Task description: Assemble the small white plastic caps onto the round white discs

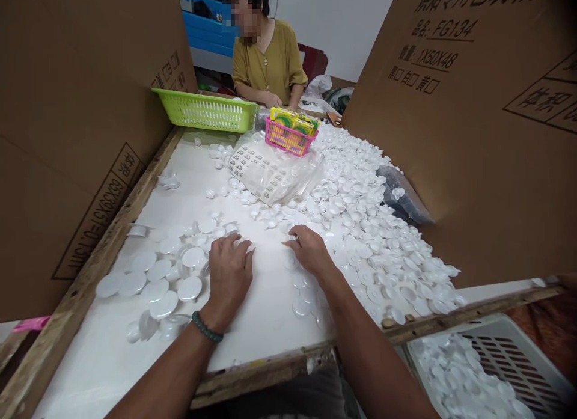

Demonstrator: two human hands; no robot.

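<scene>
My left hand (231, 266), with a dark green bead bracelet (207, 327) at the wrist, hovers low over the table with bent fingers apart. Nothing shows in its grasp. Beside it, on its left, lies a loose group of larger round white plastic discs (164, 305). My right hand (311, 249) is at the near edge of a broad spread of small white plastic pieces (360, 196). Its thumb and forefinger curl toward each other around a small whitish bit that I cannot make out clearly. Bare white tabletop (265, 299) shows between the hands.
Tall cardboard sheets (496, 166) wall both sides. Toward the back are a green basket (207, 112), a pink basket (288, 143) with yellow boxes, and a plastic bag (265, 172). A person (270, 58) is opposite. Below right, a white crate (518, 359) holds more white pieces.
</scene>
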